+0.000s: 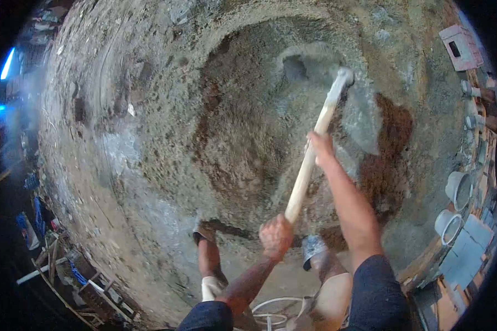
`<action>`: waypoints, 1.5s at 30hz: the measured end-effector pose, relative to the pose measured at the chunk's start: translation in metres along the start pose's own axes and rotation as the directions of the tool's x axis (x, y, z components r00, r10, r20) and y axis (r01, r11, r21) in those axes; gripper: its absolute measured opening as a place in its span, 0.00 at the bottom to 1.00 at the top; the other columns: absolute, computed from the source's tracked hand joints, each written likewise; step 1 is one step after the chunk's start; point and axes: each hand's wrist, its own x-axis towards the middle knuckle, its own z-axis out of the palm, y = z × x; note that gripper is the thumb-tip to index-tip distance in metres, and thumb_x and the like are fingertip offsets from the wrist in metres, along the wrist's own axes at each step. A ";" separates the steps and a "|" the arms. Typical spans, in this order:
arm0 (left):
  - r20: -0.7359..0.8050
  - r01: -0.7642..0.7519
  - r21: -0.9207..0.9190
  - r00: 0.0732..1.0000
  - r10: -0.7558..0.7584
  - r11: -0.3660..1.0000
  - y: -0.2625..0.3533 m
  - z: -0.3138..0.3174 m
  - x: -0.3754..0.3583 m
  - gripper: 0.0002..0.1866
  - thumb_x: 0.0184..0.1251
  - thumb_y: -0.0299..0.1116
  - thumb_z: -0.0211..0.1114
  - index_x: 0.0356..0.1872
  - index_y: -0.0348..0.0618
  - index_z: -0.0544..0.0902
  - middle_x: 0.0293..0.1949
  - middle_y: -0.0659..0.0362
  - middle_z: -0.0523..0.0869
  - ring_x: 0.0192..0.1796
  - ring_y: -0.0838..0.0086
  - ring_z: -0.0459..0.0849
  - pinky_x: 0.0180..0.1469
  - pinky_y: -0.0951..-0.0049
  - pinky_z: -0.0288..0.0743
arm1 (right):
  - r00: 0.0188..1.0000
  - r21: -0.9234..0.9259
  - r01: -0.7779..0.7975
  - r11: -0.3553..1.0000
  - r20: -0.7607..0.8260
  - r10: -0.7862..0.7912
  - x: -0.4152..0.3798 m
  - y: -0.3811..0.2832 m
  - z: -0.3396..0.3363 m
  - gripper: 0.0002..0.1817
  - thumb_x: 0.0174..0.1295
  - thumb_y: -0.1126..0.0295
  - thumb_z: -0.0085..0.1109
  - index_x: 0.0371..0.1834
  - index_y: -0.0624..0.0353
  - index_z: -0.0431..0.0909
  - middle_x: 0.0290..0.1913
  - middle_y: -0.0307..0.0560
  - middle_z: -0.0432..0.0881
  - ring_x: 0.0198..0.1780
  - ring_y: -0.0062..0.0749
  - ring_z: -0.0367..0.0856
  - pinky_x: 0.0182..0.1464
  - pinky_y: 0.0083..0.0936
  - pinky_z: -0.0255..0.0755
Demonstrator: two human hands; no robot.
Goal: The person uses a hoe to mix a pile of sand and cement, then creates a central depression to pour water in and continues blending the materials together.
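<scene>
A long pale wooden hoe handle (306, 171) slants up and to the right across the middle of the head view. My left hand (276, 234) is closed round its lower end, close to my body. Further up the shaft, my right hand (321, 148) grips it with the arm stretched out. At the far end, the grey-caked hoe head (345, 76) lies against a wet grey-brown mix of sand or mortar (243, 138). Its blade is coated and blurred, hard to tell from the mix. A darker hollow sits left of it.
My feet stand at the near edge of the mix, the left shoe (204, 230) and right shoe (313, 251) apart. Dark brown soil (389, 132) lies to the right. Two buckets (449, 225) and a pink block (461, 47) are along the right side. Sticks (52, 265) lie lower left.
</scene>
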 end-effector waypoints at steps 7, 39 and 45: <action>0.024 0.037 -0.352 0.999 -0.030 0.935 0.158 0.100 0.013 0.14 0.50 0.40 0.64 0.31 0.43 0.72 0.14 0.55 0.78 0.16 0.61 0.79 0.19 0.62 0.71 | 0.962 -0.535 0.268 0.801 0.106 -0.250 0.058 -0.079 -0.091 0.17 0.47 0.66 0.60 0.34 0.72 0.74 0.23 0.49 0.78 0.23 0.33 0.78 0.24 0.30 0.71; 0.235 0.051 -0.409 0.971 0.051 0.911 0.057 0.098 -0.144 0.07 0.56 0.33 0.55 0.27 0.40 0.71 0.19 0.48 0.79 0.21 0.57 0.80 0.21 0.60 0.72 | 0.991 -0.312 -0.132 0.941 -0.063 0.118 -0.036 0.107 -0.160 0.27 0.54 0.58 0.57 0.49 0.70 0.71 0.38 0.52 0.76 0.38 0.37 0.76 0.37 0.34 0.70; 0.424 -0.093 -0.119 0.895 0.136 0.988 -0.059 0.031 -0.287 0.08 0.61 0.36 0.52 0.31 0.42 0.73 0.23 0.50 0.81 0.26 0.57 0.83 0.26 0.58 0.74 | 0.942 -0.133 -0.185 0.974 -0.307 0.137 -0.222 0.222 -0.165 0.14 0.50 0.64 0.59 0.32 0.66 0.73 0.20 0.44 0.72 0.18 0.33 0.74 0.22 0.33 0.70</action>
